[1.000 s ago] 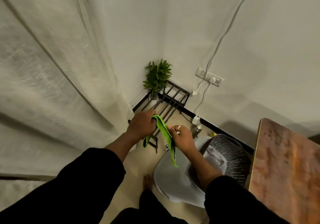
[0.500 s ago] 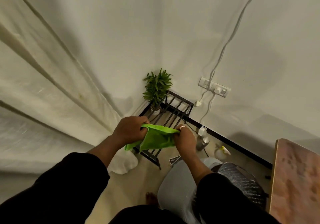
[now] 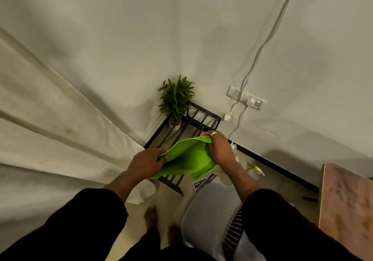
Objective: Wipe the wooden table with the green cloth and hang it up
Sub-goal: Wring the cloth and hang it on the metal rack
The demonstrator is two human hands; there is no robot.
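We hold green cloth (image 3: 189, 157) spread between hands: left hand (image 3: 145, 164) fingers pinch near corner, right hand (image 3: 219, 148) fingers curl round far edge. Long axis runs left-right, above black rack (image 3: 203, 117); we judge draping comes next; table (image 3: 347, 206) well apart, right

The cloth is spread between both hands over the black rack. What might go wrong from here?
The plant stands on the far corner of the rack, near the cloth; a careless swing might tip its small pot. The left hand and right hand grip only the cloth's edges, and the rack top is open bars, so a loosely laid cloth might sag through or slide off.
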